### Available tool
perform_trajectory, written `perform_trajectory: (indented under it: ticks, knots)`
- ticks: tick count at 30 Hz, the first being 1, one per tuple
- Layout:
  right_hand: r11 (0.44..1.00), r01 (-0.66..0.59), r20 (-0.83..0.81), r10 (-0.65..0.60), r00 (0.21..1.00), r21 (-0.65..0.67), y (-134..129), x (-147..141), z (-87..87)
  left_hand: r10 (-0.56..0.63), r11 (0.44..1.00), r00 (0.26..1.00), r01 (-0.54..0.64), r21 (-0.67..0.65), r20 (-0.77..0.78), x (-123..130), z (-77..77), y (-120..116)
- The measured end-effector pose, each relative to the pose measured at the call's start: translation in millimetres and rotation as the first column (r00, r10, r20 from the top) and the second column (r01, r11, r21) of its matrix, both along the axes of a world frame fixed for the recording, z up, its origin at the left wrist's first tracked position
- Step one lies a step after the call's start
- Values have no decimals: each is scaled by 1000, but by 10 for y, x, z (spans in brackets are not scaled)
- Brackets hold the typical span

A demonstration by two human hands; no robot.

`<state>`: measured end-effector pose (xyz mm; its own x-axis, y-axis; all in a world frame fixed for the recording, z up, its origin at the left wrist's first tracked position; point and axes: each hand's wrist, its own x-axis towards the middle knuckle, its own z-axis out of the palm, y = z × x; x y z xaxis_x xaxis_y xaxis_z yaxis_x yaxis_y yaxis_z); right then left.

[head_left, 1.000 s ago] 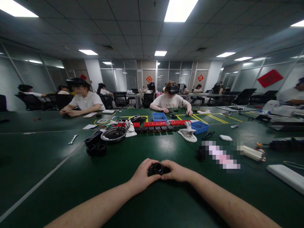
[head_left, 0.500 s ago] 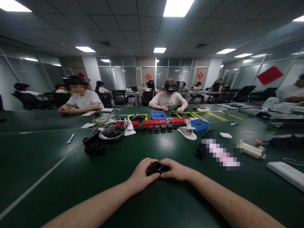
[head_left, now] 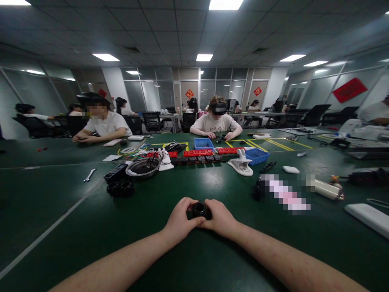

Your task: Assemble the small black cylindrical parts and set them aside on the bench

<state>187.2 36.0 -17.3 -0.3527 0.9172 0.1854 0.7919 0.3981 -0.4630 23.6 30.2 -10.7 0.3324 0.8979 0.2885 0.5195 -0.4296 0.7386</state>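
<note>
Between my two hands is a small black object with a round, ring-like opening (head_left: pixel 199 209) facing up toward me. Its exact kind cannot be made out. My left hand (head_left: pixel 180 217) grips its left side, thumb across the near edge and fingers behind. My right hand (head_left: pixel 221 215) closes round the right side, its thumb close to the left thumb. Fingers cover much of the object's sides. Beyond and to the left, a pair of joined black round pieces (head_left: pixel 119 189) lies on the green table (head_left: pixel 170 186).
Farther out are a round metal pan (head_left: pixel 142 167), red and black power strips (head_left: pixel 198 153), a white clip base (head_left: pixel 241 164) and blue trays (head_left: pixel 257 157). A wrench (head_left: pixel 90 175) lies left; a white power bank (head_left: pixel 368 217) lies right. Co-workers (head_left: pixel 216 121) sit opposite.
My view has tilted slightly downward. My right hand has wrapped farther round the black object, its thumb shifting left toward my left thumb. Both hands still hold it.
</note>
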Motion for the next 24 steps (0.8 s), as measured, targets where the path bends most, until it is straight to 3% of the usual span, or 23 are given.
perform_trajectory:
  ticks: [2,5,10,15,24]
  knots:
    - [1000,-23,-21,23,999,20,-17,1,4,-20,1000,1000,20,-11,2,-8,6,7]
    - [988,-155,-149,154,977,6,-13,66,26,-78,997,997,78,-29,-4,-23,15,17]
    - [926,-371,-251,345,904,-65,42,194,83,-154,987,988,154,-34,-2,-42,16,26]
    - [861,-452,-342,362,867,-235,73,229,125,-166,986,986,166,-21,3,-48,22,14]
    - [841,-485,-403,368,838,-241,107,215,103,-166,986,986,166,8,-8,-42,48,-5]
